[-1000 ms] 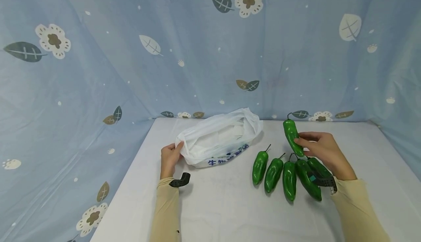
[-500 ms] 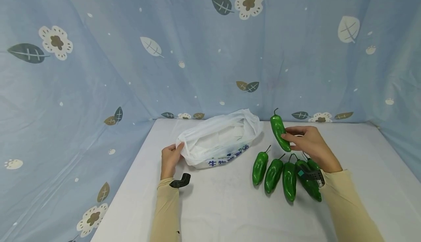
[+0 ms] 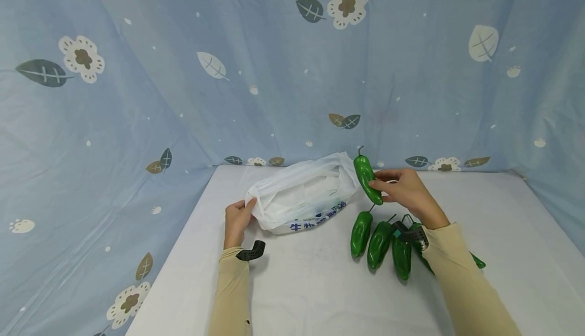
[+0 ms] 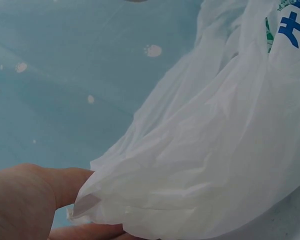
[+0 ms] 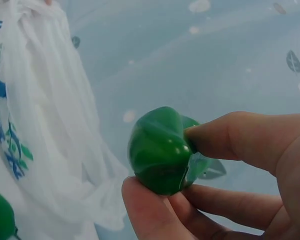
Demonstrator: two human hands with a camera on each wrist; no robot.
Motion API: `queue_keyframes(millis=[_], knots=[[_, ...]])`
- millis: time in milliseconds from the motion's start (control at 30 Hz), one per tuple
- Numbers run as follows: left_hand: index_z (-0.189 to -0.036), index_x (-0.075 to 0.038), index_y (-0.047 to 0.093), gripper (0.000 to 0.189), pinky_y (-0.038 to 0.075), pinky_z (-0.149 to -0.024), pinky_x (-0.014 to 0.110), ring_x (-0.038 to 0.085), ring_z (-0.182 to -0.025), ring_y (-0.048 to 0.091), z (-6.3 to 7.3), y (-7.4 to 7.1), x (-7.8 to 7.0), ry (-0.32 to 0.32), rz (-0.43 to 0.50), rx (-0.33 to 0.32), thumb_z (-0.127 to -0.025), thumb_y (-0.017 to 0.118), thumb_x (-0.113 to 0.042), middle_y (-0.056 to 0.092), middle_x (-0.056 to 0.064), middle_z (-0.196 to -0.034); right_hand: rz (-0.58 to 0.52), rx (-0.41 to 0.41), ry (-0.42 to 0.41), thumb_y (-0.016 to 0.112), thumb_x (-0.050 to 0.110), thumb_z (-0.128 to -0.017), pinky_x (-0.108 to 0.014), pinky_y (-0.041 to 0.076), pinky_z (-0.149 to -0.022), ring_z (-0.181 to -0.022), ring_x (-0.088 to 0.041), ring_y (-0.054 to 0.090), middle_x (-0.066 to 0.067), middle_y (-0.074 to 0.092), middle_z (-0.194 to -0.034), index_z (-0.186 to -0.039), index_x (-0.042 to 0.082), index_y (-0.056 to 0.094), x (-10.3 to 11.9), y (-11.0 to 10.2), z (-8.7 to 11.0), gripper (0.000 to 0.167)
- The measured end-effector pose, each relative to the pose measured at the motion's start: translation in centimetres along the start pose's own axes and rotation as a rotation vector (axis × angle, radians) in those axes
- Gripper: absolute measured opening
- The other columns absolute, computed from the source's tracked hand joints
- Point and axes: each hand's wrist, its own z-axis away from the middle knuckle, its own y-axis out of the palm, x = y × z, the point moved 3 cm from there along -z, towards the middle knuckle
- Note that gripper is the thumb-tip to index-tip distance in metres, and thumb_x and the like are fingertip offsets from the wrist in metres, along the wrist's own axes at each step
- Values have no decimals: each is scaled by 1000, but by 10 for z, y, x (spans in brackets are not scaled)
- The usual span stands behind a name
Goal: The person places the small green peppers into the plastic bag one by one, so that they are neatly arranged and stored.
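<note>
My left hand pinches the left end of a white plastic bag, which lies with its mouth spread and blue characters on its front. In the left wrist view, the thumb and a finger grip the bag's rim. Held above the table by my right hand is a green pepper, stem up and slightly tilted. It is beside the bag's right end. The right wrist view shows thumb and fingers around the pepper. Below the hand lie more green peppers, some partly hidden by the right forearm.
A white cloth covers the table. Behind and to the left hangs a blue curtain with flowers and leaves, meeting the table's back edge. Each wrist carries a black camera mount.
My right hand has carried the pepper left from over the other peppers to the bag's right end. My left hand and the bag have stayed nearly still.
</note>
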Motion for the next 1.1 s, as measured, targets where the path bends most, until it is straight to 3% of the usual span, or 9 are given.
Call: queue_keyframes(millis=[433,667,1100], knots=[[-139,2,62,58,54,-93,36,27,-109,65,-1,0,3,7,-3,-8,-100,65,-41,66,22,-135,-42,57,-30,68,26,-100,-39,64,-91,-113,-29,67,-28,55,-141,-143,-7,55,13,31,-17,55],[-141,2,60,59,52,-100,41,29,-114,62,-1,-1,2,2,-12,-6,-101,64,-41,64,22,-137,-31,63,-64,69,25,-99,-39,65,-86,-115,-34,66,-28,58,-139,-141,-6,58,17,46,-30,53],[-139,1,62,56,53,-95,37,27,-112,64,1,0,0,-4,-21,-6,-101,65,-40,64,21,-138,-20,73,-76,71,20,-98,-39,66,-84,-113,-35,66,-26,62,-131,-138,-6,61,26,70,-42,49]])
